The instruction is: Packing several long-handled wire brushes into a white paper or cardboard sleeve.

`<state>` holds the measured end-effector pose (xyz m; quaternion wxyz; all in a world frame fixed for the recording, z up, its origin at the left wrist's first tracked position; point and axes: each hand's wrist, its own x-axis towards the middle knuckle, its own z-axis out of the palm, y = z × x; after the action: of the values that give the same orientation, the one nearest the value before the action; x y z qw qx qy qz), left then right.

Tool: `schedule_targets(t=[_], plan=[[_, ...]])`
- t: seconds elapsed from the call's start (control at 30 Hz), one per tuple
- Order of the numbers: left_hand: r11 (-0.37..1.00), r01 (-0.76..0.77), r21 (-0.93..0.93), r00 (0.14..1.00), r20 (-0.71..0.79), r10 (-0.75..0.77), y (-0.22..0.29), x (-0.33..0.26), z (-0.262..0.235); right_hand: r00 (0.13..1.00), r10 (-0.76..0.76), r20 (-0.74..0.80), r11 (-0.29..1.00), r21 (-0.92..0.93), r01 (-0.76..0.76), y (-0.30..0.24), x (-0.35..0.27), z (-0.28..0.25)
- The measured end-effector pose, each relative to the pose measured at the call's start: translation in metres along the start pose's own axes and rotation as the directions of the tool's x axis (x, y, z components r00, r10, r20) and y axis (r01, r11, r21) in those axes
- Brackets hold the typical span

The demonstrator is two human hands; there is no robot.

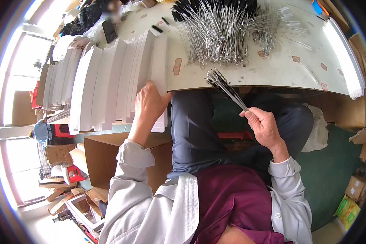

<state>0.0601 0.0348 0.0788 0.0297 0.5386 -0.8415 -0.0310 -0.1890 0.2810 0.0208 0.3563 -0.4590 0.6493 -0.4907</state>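
Note:
My right hand [265,127] holds a small bunch of thin wire cleaning brushes [223,86] by their wire ends. Their black bristles and looped metal ends point up and left, over the table's near edge. My left hand [149,103] grips the rightmost long white carton [158,61] of a row, thumb to the right and fingers partly hidden. Further left, white cartons [105,81] stand closely packed side by side. Beyond my hands, a big heap of wire brushes [219,36] with looped ends lies on the table.
The pale table [280,75] has several small red-marked labels on it. At its right edge lies a stack of long white pieces [341,57]. An open cardboard box [105,156] stands below the carton row. A white plastic bag [316,130] hangs right of my knee.

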Motion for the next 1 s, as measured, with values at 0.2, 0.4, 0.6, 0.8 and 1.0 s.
schedule_targets(t=[0.2,0.4,0.6,0.8,1.0], plan=[[0.911,0.206,-0.357,0.976,0.141,-0.166,-0.007,-0.002,-0.014,1.0,0.006,0.002,1.0,0.005,-0.006,0.001,-0.005,0.0],[0.069,0.355,-0.932,0.932,0.348,-0.099,-0.029,-0.024,-0.021,0.998,0.011,0.065,0.998,0.062,-0.015,-0.003,-0.006,0.007],[-0.234,0.187,-0.954,0.981,0.195,-0.013,-0.013,-0.007,-0.02,0.982,0.025,0.188,0.984,0.168,-0.057,-0.029,-0.013,0.012],[-0.418,-0.004,-0.908,0.993,0.044,-0.105,0.011,0.004,-0.016,0.958,0.053,0.283,0.982,0.159,-0.102,-0.039,-0.024,0.018],[-0.47,-0.02,-0.883,0.99,0.048,-0.133,0.03,-0.001,-0.02,0.957,0.035,0.288,0.993,0.094,-0.065,-0.035,-0.02,0.022]])
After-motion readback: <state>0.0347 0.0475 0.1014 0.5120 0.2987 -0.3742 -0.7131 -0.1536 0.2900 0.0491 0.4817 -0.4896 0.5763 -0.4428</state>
